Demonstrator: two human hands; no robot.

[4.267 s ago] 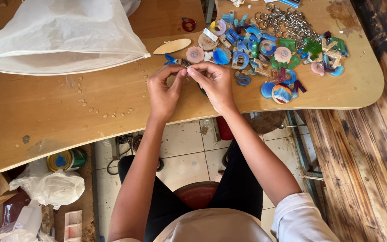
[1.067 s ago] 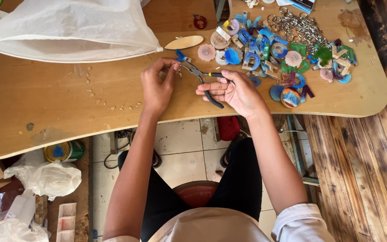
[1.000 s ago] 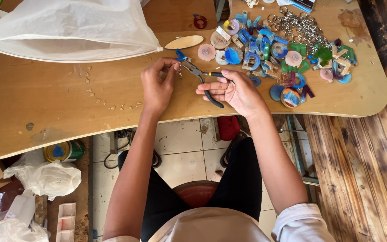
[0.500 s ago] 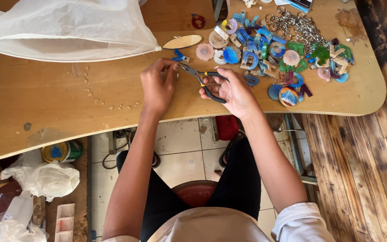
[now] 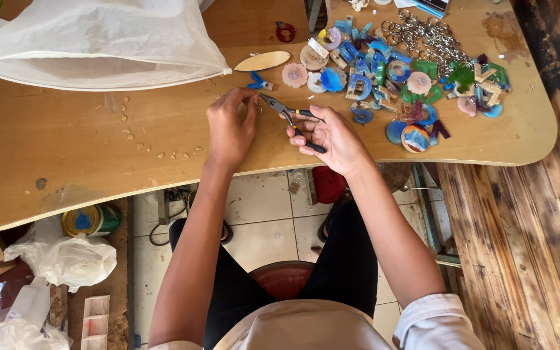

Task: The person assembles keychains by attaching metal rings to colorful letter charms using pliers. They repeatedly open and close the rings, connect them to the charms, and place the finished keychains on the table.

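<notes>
My right hand [image 5: 328, 136] grips a pair of small pliers [image 5: 286, 115] with dark handles, its jaws pointing left toward my left hand [image 5: 231, 126]. The left hand's fingertips pinch something tiny at the plier tips, too small to make out. Both hands rest over the wooden table [image 5: 66, 162] near its front edge. A small blue piece [image 5: 257, 82] lies just beyond the left hand.
A heap of coloured resin letters and charms [image 5: 396, 78] and a pile of metal key rings [image 5: 426, 35] lie to the right. A flat wooden oval [image 5: 262, 61] and a large white plastic bag [image 5: 92, 39] sit behind. Small crumbs [image 5: 156, 152] dot the tabletop.
Earlier both hands worked together with bare fingertips. The right hand now holds pliers and has brought the jaws up to what the left fingers pinch.
</notes>
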